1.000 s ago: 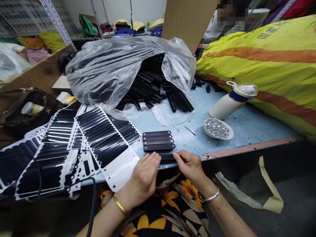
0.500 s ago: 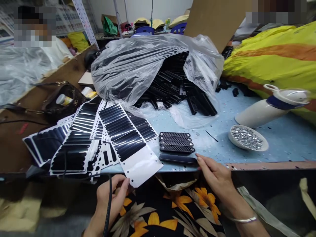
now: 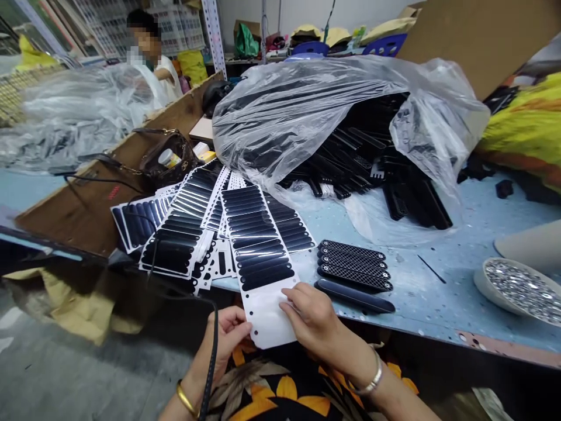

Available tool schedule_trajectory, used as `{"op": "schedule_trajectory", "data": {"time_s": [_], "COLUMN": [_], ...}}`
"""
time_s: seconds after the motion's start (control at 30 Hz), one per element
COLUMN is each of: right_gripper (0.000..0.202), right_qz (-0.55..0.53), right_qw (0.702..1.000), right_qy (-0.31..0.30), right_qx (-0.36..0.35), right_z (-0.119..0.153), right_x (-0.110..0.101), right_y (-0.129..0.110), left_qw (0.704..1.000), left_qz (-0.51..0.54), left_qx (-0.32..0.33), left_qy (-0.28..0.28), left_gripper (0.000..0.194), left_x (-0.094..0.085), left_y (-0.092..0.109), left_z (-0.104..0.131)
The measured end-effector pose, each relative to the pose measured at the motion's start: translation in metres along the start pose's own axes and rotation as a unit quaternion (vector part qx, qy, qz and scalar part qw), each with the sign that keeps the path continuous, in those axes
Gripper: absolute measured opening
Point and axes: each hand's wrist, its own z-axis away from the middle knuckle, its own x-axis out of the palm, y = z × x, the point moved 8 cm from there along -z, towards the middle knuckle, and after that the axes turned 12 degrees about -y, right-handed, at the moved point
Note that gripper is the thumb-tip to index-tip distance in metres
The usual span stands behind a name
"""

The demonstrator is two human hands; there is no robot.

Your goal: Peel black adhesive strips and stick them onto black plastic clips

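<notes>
A sheet of black oblong stickers (image 3: 258, 240) on white backing reaches from the pile over the table edge. My left hand (image 3: 228, 333) pinches the lower left corner of this sheet. My right hand (image 3: 313, 316) is closed at the sheet's right edge, its thumb and fingertips at the bare white part of the backing. To the right lies a stack of several black mesh-patterned pieces (image 3: 355, 266) with metal studs at their ends. A smooth black bar (image 3: 355, 295) rests just in front of that stack, touched by neither hand.
More sticker sheets (image 3: 173, 242) lie at the left near a brown handbag (image 3: 164, 158). Behind is a clear plastic bag (image 3: 272, 117) of black parts (image 3: 350, 158). A bowl of metal bits (image 3: 519, 286) stands right. A thin cord hangs over my left arm. Another person (image 3: 169, 76) is far left.
My right hand has left the smooth black bar and moved left to the sticker sheet. My left hand still holds the corner. The view has turned right-to-left, shifting everything rightward.
</notes>
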Motion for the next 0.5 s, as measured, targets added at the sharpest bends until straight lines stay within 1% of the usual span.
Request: {"op": "schedule_trajectory", "data": {"time_s": [0.1, 0.17, 0.27, 0.33, 0.4, 0.5], "right_gripper": [0.019, 0.018, 0.016, 0.014, 0.013, 0.017], "right_qz": [0.015, 0.008, -0.006, -0.010, -0.020, -0.048], "right_qw": [1.000, 1.000, 1.000, 1.000, 1.000, 0.999], "right_qy": [-0.010, -0.010, -0.016, -0.011, 0.002, 0.020], "right_qx": [0.000, 0.000, -0.004, -0.007, -0.005, -0.005], "right_z": [-0.007, -0.007, -0.005, -0.005, -0.007, -0.016], "right_x": [0.019, 0.024, 0.027, 0.026, 0.026, 0.026], "right_y": [0.005, 0.006, 0.005, 0.004, 0.004, 0.002], "left_qw": [0.997, 0.994, 0.991, 0.991, 0.992, 0.994], "left_qz": [0.049, 0.074, 0.106, 0.111, 0.100, 0.072], "left_qx": [-0.004, 0.012, 0.022, 0.024, 0.033, 0.050], "left_qy": [0.061, 0.079, 0.073, 0.075, 0.075, 0.061], "left_gripper": [0.032, 0.035, 0.035, 0.032, 0.026, 0.019], "left_x": [-0.015, -0.017, -0.009, -0.005, -0.002, 0.002], "left_y": [0.008, 0.016, 0.022, 0.023, 0.025, 0.031], "left_z": [0.005, 0.003, -0.005, -0.008, -0.009, -0.013]}}
